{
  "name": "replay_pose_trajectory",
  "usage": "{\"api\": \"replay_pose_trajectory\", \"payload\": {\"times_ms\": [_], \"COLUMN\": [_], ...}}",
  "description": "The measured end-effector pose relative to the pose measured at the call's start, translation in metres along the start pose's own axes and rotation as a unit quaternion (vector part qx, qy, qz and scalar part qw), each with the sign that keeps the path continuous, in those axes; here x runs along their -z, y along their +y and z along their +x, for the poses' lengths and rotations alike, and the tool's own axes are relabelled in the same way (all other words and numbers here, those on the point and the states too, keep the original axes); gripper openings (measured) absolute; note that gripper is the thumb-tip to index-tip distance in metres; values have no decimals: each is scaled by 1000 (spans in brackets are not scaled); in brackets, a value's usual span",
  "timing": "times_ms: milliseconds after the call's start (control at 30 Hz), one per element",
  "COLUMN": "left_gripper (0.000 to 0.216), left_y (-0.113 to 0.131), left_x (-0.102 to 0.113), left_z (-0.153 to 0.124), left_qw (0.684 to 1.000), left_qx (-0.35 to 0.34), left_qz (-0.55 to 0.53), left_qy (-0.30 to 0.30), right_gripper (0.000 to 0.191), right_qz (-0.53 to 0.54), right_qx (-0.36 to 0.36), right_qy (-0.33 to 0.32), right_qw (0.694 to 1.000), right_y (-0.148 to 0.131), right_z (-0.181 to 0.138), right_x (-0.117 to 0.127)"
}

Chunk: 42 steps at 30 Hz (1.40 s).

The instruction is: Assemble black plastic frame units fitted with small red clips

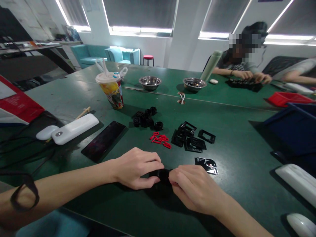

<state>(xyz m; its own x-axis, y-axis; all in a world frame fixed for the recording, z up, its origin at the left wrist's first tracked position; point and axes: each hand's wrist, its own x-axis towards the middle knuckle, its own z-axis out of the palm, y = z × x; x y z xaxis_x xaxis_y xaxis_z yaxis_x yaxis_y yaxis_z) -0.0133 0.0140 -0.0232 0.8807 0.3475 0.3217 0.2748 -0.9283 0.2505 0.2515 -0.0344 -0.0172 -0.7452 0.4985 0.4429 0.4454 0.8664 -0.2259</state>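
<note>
My left hand (138, 168) and my right hand (192, 187) meet near the front of the green table (237, 158), both with fingers closed on a small black plastic part (161, 173) held between them. Just right of them lies a finished black piece with a red insert (207, 165). Beyond the hands sit small red clips (161, 139), a pile of flat black frames (192, 136) and a heap of black round-cornered parts (146, 119).
A black phone (104, 141), a white power bank (75, 128) and a drink cup (111, 89) lie to the left. Two steel bowls (149, 82) stand farther back. Another person (243, 62) works at the far right. Red and blue bins (291, 121) are on the right.
</note>
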Motion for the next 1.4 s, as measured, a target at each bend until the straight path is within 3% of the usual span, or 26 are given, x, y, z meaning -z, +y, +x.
{"api": "replay_pose_trajectory", "payload": {"times_ms": [733, 1400], "left_gripper": [26, 26], "left_y": [0, 1], "left_x": [0, -3], "left_z": [4, 6], "left_qw": [1000, 1000], "left_qx": [10, 2], "left_qz": [15, -3], "left_qy": [-19, 4], "right_gripper": [13, 11], "right_qz": [10, 61], "right_qx": [-37, -74], "right_qy": [29, -3], "right_qw": [999, 995], "right_y": [-2, -1], "right_z": [1, 4], "right_x": [-9, -4]}}
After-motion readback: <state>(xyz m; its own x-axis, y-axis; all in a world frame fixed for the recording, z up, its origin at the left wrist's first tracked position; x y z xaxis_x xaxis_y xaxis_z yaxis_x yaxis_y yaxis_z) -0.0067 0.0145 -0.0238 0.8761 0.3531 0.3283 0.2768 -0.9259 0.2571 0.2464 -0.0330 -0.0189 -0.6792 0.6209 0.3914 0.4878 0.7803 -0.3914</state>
